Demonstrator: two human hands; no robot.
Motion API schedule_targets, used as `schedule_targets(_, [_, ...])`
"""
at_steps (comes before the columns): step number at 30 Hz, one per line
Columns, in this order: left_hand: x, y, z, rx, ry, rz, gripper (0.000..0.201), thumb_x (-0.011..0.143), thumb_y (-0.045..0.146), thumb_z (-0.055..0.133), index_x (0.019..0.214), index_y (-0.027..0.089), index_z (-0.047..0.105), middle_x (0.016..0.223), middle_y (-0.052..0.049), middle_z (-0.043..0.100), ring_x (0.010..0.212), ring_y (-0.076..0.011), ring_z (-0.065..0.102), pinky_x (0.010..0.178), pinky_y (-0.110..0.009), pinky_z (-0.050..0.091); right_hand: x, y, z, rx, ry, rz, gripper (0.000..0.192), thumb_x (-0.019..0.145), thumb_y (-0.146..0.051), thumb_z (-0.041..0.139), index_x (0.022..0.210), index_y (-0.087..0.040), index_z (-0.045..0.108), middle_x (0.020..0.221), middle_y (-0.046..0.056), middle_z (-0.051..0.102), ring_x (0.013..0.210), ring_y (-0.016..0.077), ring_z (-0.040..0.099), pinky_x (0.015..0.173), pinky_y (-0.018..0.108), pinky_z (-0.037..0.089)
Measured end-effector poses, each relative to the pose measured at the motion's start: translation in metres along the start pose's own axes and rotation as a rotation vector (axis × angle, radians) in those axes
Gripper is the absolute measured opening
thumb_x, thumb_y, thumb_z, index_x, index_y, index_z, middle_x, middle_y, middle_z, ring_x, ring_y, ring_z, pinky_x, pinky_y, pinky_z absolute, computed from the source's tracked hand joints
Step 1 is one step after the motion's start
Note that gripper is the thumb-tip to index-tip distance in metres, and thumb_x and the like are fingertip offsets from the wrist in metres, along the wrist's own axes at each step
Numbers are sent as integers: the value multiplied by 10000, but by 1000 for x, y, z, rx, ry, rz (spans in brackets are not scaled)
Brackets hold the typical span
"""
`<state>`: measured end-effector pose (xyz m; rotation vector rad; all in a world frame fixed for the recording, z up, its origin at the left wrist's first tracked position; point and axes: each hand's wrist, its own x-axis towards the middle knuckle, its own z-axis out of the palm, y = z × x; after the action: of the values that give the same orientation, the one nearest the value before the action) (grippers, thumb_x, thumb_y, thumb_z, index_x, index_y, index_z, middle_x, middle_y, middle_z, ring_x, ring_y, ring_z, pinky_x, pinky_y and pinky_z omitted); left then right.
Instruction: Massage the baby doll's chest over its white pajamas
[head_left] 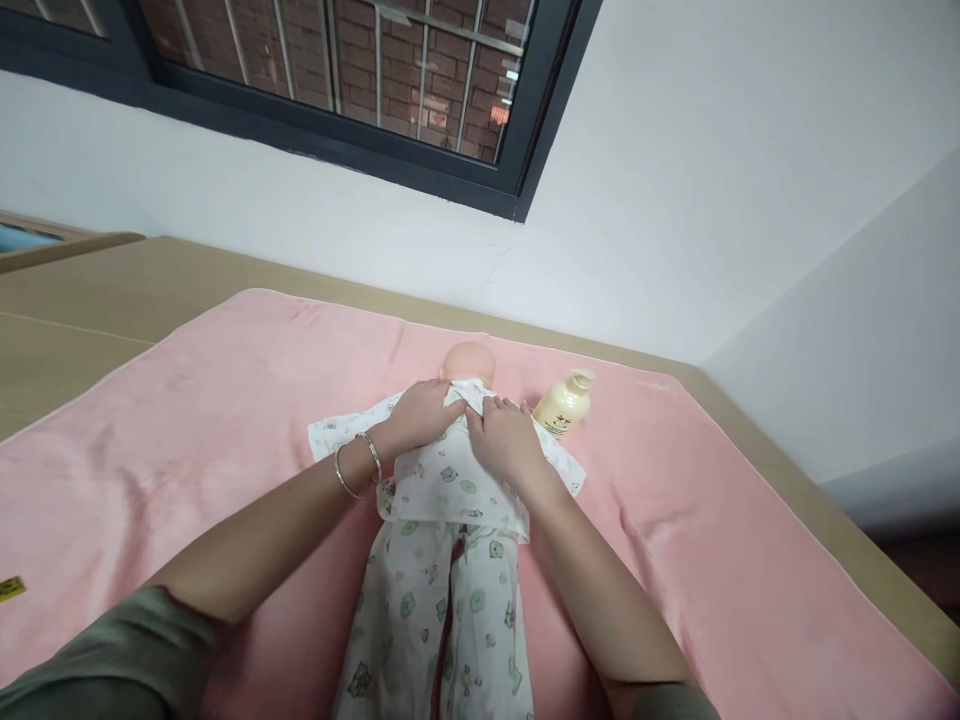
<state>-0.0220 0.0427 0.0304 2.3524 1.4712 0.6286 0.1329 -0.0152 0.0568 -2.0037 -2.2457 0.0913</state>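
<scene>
Head view: doll (459, 490) lengthwise; head (469, 362) far, legs (409, 610) near

Doll (468, 362) lies in wht top (459, 478) (grn print) & matching pants (409, 585).

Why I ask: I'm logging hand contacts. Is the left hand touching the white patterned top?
Touching. The head view shows the left hand lying on the white patterned top near its neckline, with no gap visible.

The left sleeve (127, 655) and right sleeve (671, 703) are plain dark grey-green, the left one loose and creased. Two slim, silvery bangles (374, 457) ring the left wrist (388, 440), one slightly broader than the other
</scene>
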Motion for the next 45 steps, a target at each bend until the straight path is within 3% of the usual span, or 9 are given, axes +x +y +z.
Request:
schedule_targets(6, [-3,2,5,15,49,4,358,970,423,400,1003,175,656,1059,-133,742,1022,-287,682,900,-390,516,16,15,9,124,28,-6,566,1076,-454,262,1448,-99,497,1501,207,538,1420,334,456,1187,530,243])
schedule_targets(11, [-4,1,10,-3,94,21,343,979,422,419,1028,184,661,1080,-121,741,1047,-280,674,957,-404,501,27,32,15,275,19,4,587,1052,-565,282,1351,-164,587,1360,162,663,1305,323,576,1182,550,244])
schedule_targets(16, [-4,0,12,-8,101,22,341,980,416,419,1039,176,654,1085,-126,736,1049,-288,671,968,-420,495,28,33,19,270,43,26,617,1042,-582,291,1403,-147,538,1409,175,628,1352,335,536,1200,550,188])
schedule_targets(20, [-4,-1,11,-3,100,33,342,983,412,416,1073,179,649,1094,-124,731,1063,-295,664,980,-431,489,28,32,18,273,44,55,652,1030,-597,323,1470,-135,453,1423,183,612,1353,341,534,1165,505,258])
schedule_targets(25, [-6,2,15,89,108,19,355,1000,385,402,1123,146,634,1123,-159,709,1080,-309,647,986,-446,480,29,33,14,256,33,32,571,1026,-574,353,1359,-164,568,1355,160,659,1263,333,592,1063,440,372])
schedule_targets(31, [-18,14,21,263,187,89,418,1018,312,349,1233,38,582,1173,-246,649,1140,-354,595,1025,-491,446,31,35,14,266,21,28,541,1028,-566,352,1279,-175,629,1285,146,690,1208,308,613,1015,407,399])
schedule_targets(38, [-4,2,5,9,19,27,393,1003,398,358,1077,137,642,1108,-160,704,1080,-303,643,949,-419,503,23,23,10,175,42,27,516,1053,-514,327,1288,-158,618,1315,170,668,1259,330,573,1082,483,354])
schedule_targets(45, [1,-2,0,-17,-19,-27,379,969,407,375,1018,162,659,1056,-138,727,1012,-290,672,892,-402,516,3,-5,9,-8,82,9,518,1066,-340,295,1430,-28,494,1444,255,564,1361,351,501,1153,489,288])
